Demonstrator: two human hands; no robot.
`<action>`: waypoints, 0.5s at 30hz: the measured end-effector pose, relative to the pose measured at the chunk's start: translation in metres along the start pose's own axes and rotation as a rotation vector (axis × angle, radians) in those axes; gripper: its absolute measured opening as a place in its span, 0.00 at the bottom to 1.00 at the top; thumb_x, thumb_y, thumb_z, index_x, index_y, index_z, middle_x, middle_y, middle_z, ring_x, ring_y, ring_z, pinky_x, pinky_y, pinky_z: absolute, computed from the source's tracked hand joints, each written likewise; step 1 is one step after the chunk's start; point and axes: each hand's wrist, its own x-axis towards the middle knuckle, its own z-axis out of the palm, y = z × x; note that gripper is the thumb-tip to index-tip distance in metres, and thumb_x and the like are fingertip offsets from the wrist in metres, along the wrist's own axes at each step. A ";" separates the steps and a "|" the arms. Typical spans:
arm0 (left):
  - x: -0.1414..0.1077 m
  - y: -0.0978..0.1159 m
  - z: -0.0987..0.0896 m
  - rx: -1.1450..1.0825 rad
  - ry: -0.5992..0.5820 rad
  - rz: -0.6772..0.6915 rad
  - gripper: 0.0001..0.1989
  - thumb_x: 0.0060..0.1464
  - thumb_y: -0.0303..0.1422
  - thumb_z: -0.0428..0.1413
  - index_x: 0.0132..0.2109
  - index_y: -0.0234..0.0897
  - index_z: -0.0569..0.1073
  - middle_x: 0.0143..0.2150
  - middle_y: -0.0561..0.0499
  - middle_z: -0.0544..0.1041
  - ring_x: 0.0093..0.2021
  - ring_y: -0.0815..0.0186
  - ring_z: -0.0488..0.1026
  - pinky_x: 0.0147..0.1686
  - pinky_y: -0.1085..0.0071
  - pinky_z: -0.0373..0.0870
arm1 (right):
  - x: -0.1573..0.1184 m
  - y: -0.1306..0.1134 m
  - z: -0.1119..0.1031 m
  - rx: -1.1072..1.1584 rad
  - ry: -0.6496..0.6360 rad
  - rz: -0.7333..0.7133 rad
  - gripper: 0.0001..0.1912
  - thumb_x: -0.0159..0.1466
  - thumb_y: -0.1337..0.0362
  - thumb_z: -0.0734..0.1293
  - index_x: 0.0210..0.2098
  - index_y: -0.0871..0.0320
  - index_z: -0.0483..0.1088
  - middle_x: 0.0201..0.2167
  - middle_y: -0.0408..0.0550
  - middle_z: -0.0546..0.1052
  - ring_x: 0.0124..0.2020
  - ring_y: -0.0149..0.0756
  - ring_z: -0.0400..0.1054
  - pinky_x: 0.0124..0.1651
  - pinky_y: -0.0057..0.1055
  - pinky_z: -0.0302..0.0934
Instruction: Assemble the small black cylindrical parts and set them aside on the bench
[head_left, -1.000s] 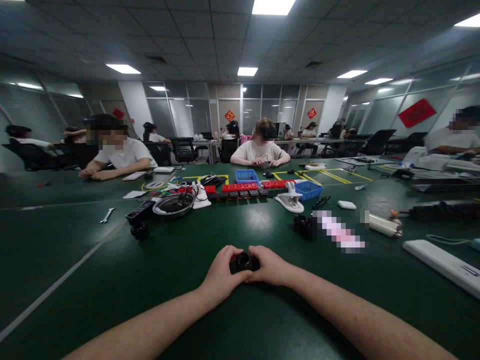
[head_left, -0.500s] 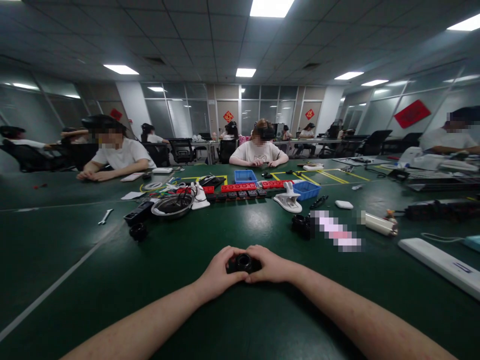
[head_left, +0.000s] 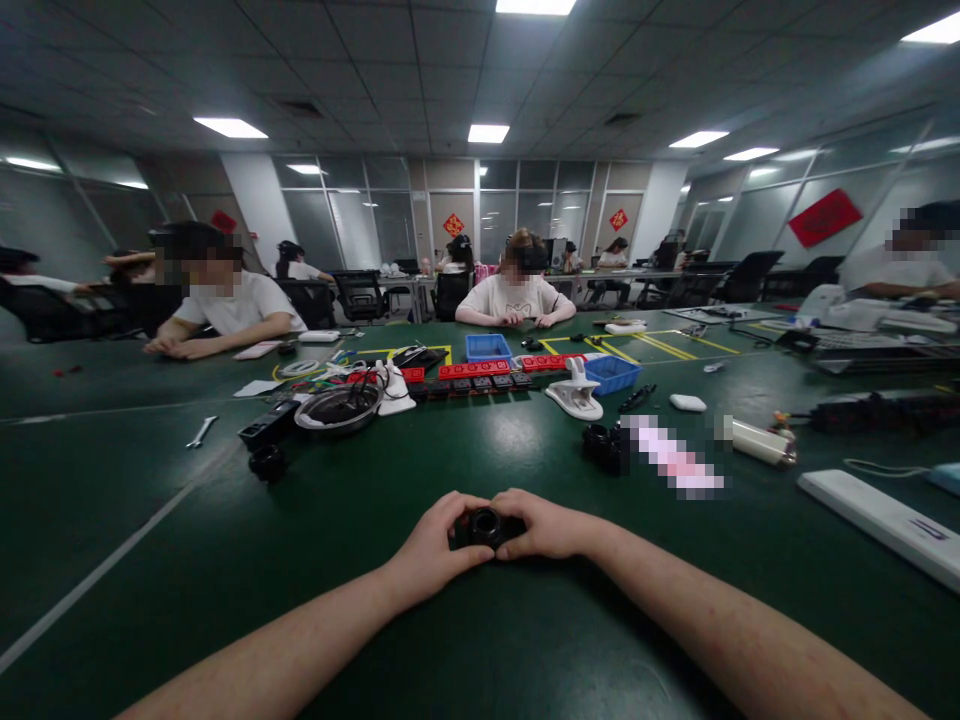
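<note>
Head view, lower centre: the left hand (head_left: pixel 431 547) and right hand (head_left: pixel 550 527) pinch a black ringed part (head_left: pixel 486 537) between them; best grip evenly, thumbs clear of its opening.

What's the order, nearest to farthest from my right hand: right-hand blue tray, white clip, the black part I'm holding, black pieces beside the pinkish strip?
From your right hand:
1. Held black part, between both hands.
2. Black pieces, ahead, slightly right.
3. White clip, beyond those pieces.
4. Right-hand blue tray, behind the clip, to its right.
</note>
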 end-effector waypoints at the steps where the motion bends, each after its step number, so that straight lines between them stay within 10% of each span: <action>1: 0.000 0.000 0.000 0.003 -0.001 -0.003 0.18 0.42 0.33 0.57 0.44 0.41 0.66 0.38 0.52 0.67 0.35 0.65 0.64 0.31 0.73 0.61 | 0.000 0.001 0.000 -0.002 0.001 -0.003 0.15 0.50 0.64 0.68 0.38 0.61 0.67 0.33 0.44 0.67 0.37 0.34 0.60 0.40 0.28 0.55; 15: -0.001 0.004 0.003 -0.004 0.054 -0.022 0.17 0.40 0.34 0.59 0.40 0.39 0.67 0.37 0.52 0.67 0.37 0.63 0.65 0.33 0.71 0.62 | 0.003 0.003 0.007 0.014 0.049 0.116 0.16 0.46 0.59 0.70 0.30 0.61 0.65 0.27 0.40 0.66 0.28 0.29 0.60 0.27 0.22 0.52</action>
